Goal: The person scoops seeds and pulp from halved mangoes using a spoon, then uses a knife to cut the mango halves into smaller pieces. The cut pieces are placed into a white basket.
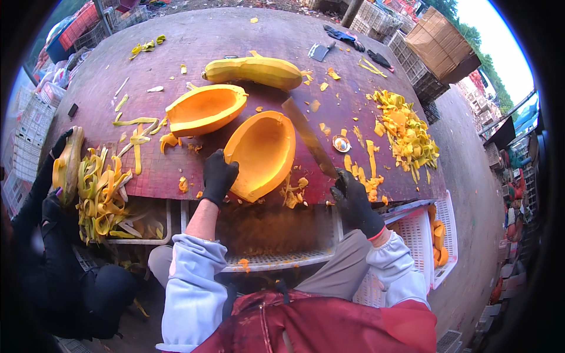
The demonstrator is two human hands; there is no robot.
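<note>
My left hand, in a black glove, grips the left edge of a hollowed orange squash half, cut face up at the table's near edge. In my right hand, also gloved, is the handle of a long-bladed knife. Its broad blade points away and to the left, just right of the squash half and apart from it. A second hollowed half lies behind, to the left. Beyond both rests a whole peeled yellow squash. Loose pulp and seeds lie beside the nearer half.
Peel heaps lie at right and left. A co-worker's gloved hands hold another squash. A cleaver and gloves lie at the back. Crates hold pulp below the edge and orange pieces at right.
</note>
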